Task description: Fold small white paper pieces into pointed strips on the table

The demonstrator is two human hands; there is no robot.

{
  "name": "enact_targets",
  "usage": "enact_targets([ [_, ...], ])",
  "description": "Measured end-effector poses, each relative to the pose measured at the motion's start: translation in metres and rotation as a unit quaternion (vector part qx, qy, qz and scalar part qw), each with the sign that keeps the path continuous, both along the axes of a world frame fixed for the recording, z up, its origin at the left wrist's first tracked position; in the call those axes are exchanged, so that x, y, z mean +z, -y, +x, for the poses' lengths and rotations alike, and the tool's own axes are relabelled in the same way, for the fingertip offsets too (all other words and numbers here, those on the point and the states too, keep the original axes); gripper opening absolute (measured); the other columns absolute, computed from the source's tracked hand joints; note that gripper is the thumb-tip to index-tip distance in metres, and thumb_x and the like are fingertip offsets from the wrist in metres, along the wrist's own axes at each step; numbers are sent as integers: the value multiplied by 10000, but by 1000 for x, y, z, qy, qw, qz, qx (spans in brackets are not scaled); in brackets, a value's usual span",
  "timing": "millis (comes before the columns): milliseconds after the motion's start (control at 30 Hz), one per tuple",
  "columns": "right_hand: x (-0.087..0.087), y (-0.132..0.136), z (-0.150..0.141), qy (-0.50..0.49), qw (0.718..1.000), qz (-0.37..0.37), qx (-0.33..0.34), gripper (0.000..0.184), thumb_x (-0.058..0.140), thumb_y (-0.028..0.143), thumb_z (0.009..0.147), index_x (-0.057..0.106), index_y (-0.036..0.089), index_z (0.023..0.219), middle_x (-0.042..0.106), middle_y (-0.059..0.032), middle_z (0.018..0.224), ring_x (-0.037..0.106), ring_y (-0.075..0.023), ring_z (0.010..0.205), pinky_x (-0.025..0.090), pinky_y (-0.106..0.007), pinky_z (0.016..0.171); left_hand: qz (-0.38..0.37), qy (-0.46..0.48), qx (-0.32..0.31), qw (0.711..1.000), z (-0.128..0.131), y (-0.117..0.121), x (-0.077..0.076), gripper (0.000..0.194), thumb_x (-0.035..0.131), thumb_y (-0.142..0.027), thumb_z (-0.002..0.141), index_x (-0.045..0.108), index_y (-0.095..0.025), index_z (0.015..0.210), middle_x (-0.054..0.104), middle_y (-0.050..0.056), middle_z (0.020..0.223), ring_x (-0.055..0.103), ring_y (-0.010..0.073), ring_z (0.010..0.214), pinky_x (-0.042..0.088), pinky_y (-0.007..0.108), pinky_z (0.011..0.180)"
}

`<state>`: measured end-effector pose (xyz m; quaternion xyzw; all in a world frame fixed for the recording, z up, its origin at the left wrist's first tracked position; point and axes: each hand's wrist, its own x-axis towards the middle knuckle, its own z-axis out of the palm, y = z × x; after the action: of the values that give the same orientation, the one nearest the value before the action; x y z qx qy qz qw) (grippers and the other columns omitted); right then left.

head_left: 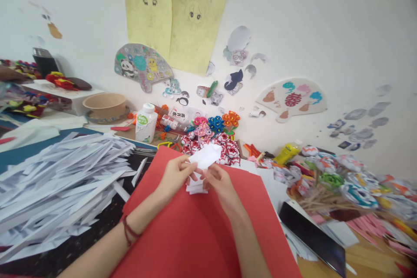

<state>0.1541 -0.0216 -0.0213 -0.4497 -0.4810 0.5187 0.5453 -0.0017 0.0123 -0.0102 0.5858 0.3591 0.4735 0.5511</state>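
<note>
A piece of white paper [206, 155] is held up in front of me between both hands. My left hand [177, 171] pinches its left edge between thumb and fingers. At the lower right edge, the fingers of my right hand [219, 180] are closed on the same paper. More folded white paper [196, 187] shows just below the fingers; whether it joins the held piece I cannot tell. Under my hands lies a large red sheet [192, 230]. Behind the paper sit several red-and-white folded flowers [230, 150].
A heap of white paper strips [61, 186] covers the left side. A white bottle [145, 124] and a tan bowl [104, 106] stand at the back. On the right lie a black phone [312, 236], a yellow bottle [288, 152] and many crafted flowers [360, 189]. A wall rises behind.
</note>
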Motion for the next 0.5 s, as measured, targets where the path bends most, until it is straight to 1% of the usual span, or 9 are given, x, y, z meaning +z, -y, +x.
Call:
enact_targets([
  [67, 2, 2, -2, 23, 1000, 21, -1, 269, 642, 398, 753, 614, 136, 806, 596, -16, 661, 508, -100, 518, 402, -223, 507, 15, -2, -15, 1000, 5, 2, -4, 242, 568, -379, 790, 533, -140, 783, 621, -1, 593, 524, 100, 456, 407, 196, 434],
  [133, 3, 2, -4, 42, 998, 39, -26, 262, 622, 387, 771, 618, 130, 719, 583, -12, 612, 501, -102, 507, 395, -223, 500, 45, -28, -16, 998, 8, 3, -9, 233, 569, -365, 792, 557, -133, 776, 602, -6, 600, 530, 100, 492, 404, 189, 446],
  [267, 1, 0, -5, 70, 994, 49, -63, 265, 602, 377, 783, 613, 136, 675, 582, -8, 566, 503, -110, 488, 391, -229, 490, 74, -85, -35, 993, 8, 2, -14, 268, 512, -368, 831, 560, -124, 732, 594, 4, 596, 529, 107, 500, 389, 197, 453],
  [333, 0, -1, -3, 73, 992, 57, -81, 261, 595, 369, 787, 609, 141, 663, 576, -4, 550, 502, -112, 488, 391, -231, 496, 124, -152, -30, 980, 7, 2, -14, 270, 488, -362, 850, 561, -128, 735, 604, 10, 610, 538, 119, 521, 399, 214, 484],
  [367, -1, -1, -2, 75, 991, 62, -90, 255, 595, 365, 786, 609, 143, 660, 572, -1, 543, 503, -114, 491, 390, -231, 499, 165, -195, -17, 967, 5, 2, -13, 239, 500, -352, 847, 572, -133, 785, 620, 15, 655, 552, 128, 556, 411, 226, 517],
  [400, -1, -1, 0, 77, 990, 67, -98, 249, 597, 360, 784, 609, 146, 657, 569, 0, 540, 504, -116, 495, 389, -232, 502, 213, -238, 4, 947, 4, 2, -12, 208, 521, -337, 839, 576, -141, 882, 637, 23, 732, 567, 139, 610, 426, 240, 562],
  [433, 0, -1, 2, 81, 989, 71, -102, 245, 600, 355, 779, 609, 149, 647, 567, 1, 537, 502, -117, 496, 387, -233, 504, 265, -278, 30, 923, 2, 3, -11, 241, 543, -316, 830, 553, -155, 1009, 645, 34, 830, 578, 151, 675, 436, 258, 614],
  [467, 0, -1, 4, 86, 988, 74, -105, 246, 605, 351, 772, 606, 151, 629, 562, 3, 531, 496, -117, 492, 383, -234, 504, 318, -311, 55, 894, 0, 2, -10, 327, 555, -290, 827, 500, -172, 1127, 639, 49, 931, 582, 164, 746, 439, 277, 667],
  [500, 1, 0, 7, 93, 987, 75, -104, 251, 611, 346, 764, 600, 153, 603, 554, 5, 519, 486, -115, 485, 378, -235, 502, 372, -341, 70, 861, -3, 2, -8, 388, 547, -260, 837, 446, -187, 1204, 621, 64, 1015, 578, 175, 813, 432, 294, 711],
])
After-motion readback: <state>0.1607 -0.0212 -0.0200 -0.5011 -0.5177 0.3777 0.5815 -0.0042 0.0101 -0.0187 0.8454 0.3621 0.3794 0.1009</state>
